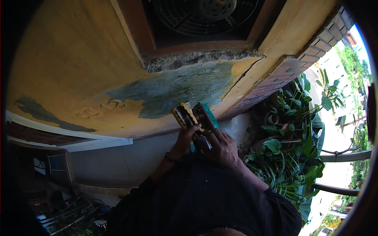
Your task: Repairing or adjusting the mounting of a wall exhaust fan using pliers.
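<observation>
Brush [210, 115], green-bristled: long axis slants up-left, toward wall [78, 70].

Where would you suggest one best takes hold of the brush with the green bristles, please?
I would grip the green-bristled brush at the lower end of its dark body, coming from the wearer's side. The green bristles line its right edge, the yellow-edged piece sits close on its left, and the lower end slants toward the right hand.

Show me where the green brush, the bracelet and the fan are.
Green brush [209, 114]: head view, on its green bristle side.
Bracelet [169, 158]: head view, on its dark beads.
Fan [215, 9]: head view, on its round hub.
</observation>
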`<act>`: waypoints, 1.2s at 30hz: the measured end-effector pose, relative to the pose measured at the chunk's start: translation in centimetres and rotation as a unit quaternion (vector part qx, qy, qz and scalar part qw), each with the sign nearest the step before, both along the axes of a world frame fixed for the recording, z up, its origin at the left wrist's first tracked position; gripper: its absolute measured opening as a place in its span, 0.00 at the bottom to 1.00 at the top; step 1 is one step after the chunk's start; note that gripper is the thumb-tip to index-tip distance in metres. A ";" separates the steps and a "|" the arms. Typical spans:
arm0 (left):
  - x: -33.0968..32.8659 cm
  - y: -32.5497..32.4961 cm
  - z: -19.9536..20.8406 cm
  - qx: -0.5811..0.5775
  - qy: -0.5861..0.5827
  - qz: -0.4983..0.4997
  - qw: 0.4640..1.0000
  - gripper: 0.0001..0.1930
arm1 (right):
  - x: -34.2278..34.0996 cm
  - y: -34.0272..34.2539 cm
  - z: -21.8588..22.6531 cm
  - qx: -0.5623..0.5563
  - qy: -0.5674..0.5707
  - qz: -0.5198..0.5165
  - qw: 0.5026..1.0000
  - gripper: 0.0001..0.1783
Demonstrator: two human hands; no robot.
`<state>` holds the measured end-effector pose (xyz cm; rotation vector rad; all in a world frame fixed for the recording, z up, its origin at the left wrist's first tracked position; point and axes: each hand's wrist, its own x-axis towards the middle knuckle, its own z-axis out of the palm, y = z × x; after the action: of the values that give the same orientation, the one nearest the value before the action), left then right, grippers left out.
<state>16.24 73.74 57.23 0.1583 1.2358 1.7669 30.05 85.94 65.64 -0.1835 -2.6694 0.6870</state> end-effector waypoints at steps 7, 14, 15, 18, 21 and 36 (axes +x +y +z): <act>0.9 1.4 2.7 0.014 -0.004 0.036 0.999 0.23 | -1.7 -1.5 2.2 -0.085 -0.118 -0.041 0.988 0.31; 0.5 1.6 -0.4 0.053 0.020 -0.016 0.998 0.22 | -2.1 -1.0 1.2 -0.125 -0.153 -0.030 0.980 0.28; 0.6 1.6 -0.6 0.049 0.011 -0.029 0.998 0.23 | -2.0 -0.6 0.5 -0.140 -0.185 -0.030 0.972 0.27; 0.5 1.6 0.7 0.063 -0.051 -0.053 0.995 0.24 | -1.5 1.1 1.4 -0.176 -0.229 -0.009 0.957 0.27; -0.2 1.4 -1.0 -0.048 0.001 -0.067 0.997 0.27 | -2.6 2.8 5.5 -0.112 -0.202 0.009 0.973 0.28; -1.5 2.4 -1.1 0.187 -0.096 -0.285 0.935 0.39 | -5.1 10.3 7.2 0.301 -0.042 0.348 0.887 0.31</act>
<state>14.79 76.18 56.14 0.4993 0.6130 1.4383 24.97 96.22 72.88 0.9645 -2.8600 -0.0179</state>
